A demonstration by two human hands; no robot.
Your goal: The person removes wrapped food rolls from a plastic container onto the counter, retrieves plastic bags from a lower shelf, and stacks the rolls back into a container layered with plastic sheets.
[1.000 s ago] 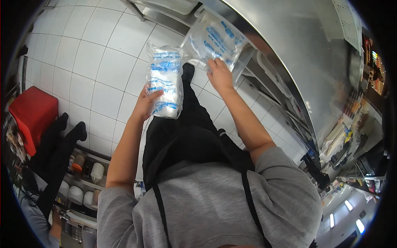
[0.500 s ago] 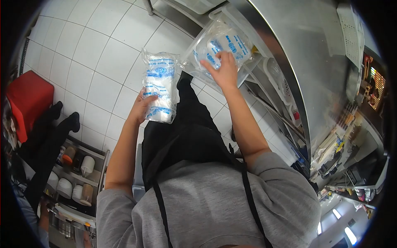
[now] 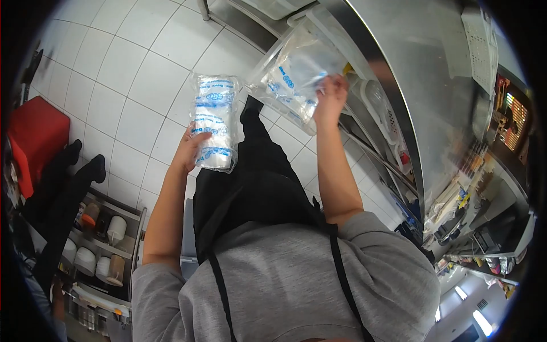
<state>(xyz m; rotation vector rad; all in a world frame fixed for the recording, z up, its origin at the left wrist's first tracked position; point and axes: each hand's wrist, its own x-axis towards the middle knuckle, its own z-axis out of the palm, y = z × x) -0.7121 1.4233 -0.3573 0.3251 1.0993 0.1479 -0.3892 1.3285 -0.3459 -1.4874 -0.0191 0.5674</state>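
My left hand [image 3: 194, 147] is closed around a clear-wrapped packet of bags [image 3: 215, 122] with blue "eco bag" print, held upright over my left leg, thumb across its front. My right hand [image 3: 332, 100] is at the right side of a translucent plastic bin [image 3: 268, 91], fingers curled on the clear plastic of a second bag packet [image 3: 296, 68]. That packet lies in the bin, partly blurred, with similar blue print. The exact contact of the right fingertips is hard to make out.
A steel counter [image 3: 421, 68] curves along the right, above a shelf with containers. Left stand a red box [image 3: 39, 142] and a rack with cups [image 3: 117, 228]. Another person's dark-clad legs [image 3: 62, 199] are beside it. White tiles [image 3: 134, 91] cover the floor.
My right hand has moved right across the bin, its spread fingers now curled, and the plastic there has shifted. The packet in my left hand has moved slightly left.
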